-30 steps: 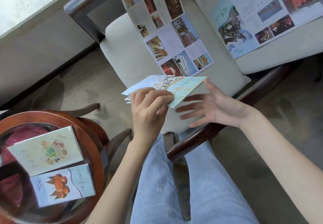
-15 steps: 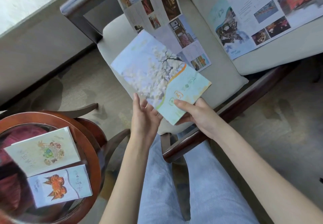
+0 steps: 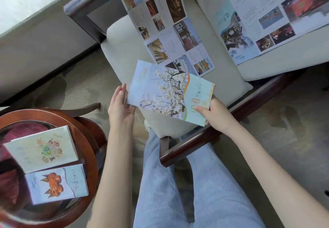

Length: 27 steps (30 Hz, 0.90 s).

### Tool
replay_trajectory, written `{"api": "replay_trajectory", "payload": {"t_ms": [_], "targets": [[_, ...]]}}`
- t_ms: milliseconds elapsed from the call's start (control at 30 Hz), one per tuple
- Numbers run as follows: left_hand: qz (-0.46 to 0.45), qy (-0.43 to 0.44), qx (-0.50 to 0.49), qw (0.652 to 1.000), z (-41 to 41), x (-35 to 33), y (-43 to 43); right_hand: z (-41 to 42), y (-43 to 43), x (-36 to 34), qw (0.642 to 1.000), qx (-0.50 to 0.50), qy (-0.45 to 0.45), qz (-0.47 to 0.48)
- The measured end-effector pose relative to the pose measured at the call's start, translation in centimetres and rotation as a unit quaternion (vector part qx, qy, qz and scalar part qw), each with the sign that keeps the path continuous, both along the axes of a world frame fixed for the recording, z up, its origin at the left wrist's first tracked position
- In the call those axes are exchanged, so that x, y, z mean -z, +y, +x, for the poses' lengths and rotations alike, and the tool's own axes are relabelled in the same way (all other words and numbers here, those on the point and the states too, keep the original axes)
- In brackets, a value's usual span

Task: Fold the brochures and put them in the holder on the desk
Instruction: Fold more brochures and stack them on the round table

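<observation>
Holding a folded blossom brochure in the air over a cream chair cushion, a seated person in pale jeans looks down at both hands. The right hand pinches the brochure's near right corner, thumb on top, the rest of the hand beneath. The left hand is flat, its fingers straight and together, touching the brochure's left edge without gripping it. The brochure is tilted, cover up.

Two unfolded brochures lie beyond it: a long sheet on the same cushion and a wide sheet on the next chair's cushion. At lower left, a round glass-topped surface carries two folded brochures close together, a food-print one and an orange-print one. No holder is in view.

The held brochure looks like thin glossy paper in several layers. It is probably light and a little springy, and its layers are likely to slide or fan open. The safest hold is a pinch at a corner or folded edge where all the layers meet, as the right hand has it. The loose sheets should be floppy and are best lifted by two corners. The soft cushion would give a poor backing for a sharp crease.
</observation>
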<state>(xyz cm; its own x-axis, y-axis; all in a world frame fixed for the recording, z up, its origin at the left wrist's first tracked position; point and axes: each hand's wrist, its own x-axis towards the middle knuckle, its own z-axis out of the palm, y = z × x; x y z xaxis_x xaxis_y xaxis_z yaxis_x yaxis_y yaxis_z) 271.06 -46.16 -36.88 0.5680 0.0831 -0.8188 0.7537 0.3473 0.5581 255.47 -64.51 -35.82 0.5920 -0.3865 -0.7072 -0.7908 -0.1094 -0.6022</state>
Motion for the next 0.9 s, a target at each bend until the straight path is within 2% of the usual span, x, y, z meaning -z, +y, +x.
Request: {"api": "replay_trajectory", "payload": {"t_ms": [67, 133, 167, 200, 233, 300, 333, 367, 467, 600, 667, 800, 900], "targets": [[0.143, -0.053, 0.04, 0.988, -0.5, 0.2, 0.1, -0.5, -1.6, 0.1, 0.995, -0.038, 0.031, -0.09], [0.261, -0.147, 0.13, 0.945, -1.6, 0.2, -0.6, -0.6, -2.6, 0.2, 0.979, -0.126, 0.042, -0.153], [0.293, -0.201, 0.192, 0.915, -2.3, 0.1, -1.3, -0.5, -2.9, 0.2, 0.969, -0.175, 0.043, -0.17], [0.304, -0.262, 0.264, 0.877, -3.2, -0.2, -2.1, -0.3, -3.1, 0.3, 0.96, -0.214, 0.037, -0.175], [0.307, -0.33, 0.347, 0.822, -4.2, -0.4, -2.9, -0.2, -3.2, 0.4, 0.955, -0.242, 0.025, -0.172], [0.312, -0.448, 0.497, 0.674, -6.0, -0.2, -4.3, 0.0, -3.3, 0.3, 0.95, -0.273, -0.004, -0.15], [0.315, -0.479, 0.536, 0.62, -6.7, 0.0, -4.8, 0.1, -3.4, 0.2, 0.95, -0.281, -0.015, -0.138], [0.324, -0.482, 0.551, 0.599, -7.1, 0.0, -5.3, 0.2, -3.7, 0.2, 0.949, -0.288, -0.021, -0.128], [0.366, -0.451, 0.524, 0.623, -7.7, -0.3, -5.4, 0.1, -5.2, -0.2, 0.948, -0.301, -0.021, -0.098], [0.411, -0.411, 0.5, 0.642, -7.1, -1.0, -3.3, -0.2, -7.8, -0.9, 0.968, -0.249, -0.025, -0.022], [0.406, -0.377, 0.498, 0.667, -6.6, -1.2, -1.7, -0.2, -8.9, -1.1, 0.975, -0.222, -0.024, 0.018], [0.409, -0.28, 0.445, 0.746, -6.4, -1.8, 1.1, 0.4, -9.3, -1.4, 0.975, -0.215, -0.019, 0.056], [0.373, -0.219, 0.333, 0.838, -6.5, -2.2, 2.7, 1.2, -7.5, -1.5, 0.973, -0.209, -0.028, 0.092]]}}
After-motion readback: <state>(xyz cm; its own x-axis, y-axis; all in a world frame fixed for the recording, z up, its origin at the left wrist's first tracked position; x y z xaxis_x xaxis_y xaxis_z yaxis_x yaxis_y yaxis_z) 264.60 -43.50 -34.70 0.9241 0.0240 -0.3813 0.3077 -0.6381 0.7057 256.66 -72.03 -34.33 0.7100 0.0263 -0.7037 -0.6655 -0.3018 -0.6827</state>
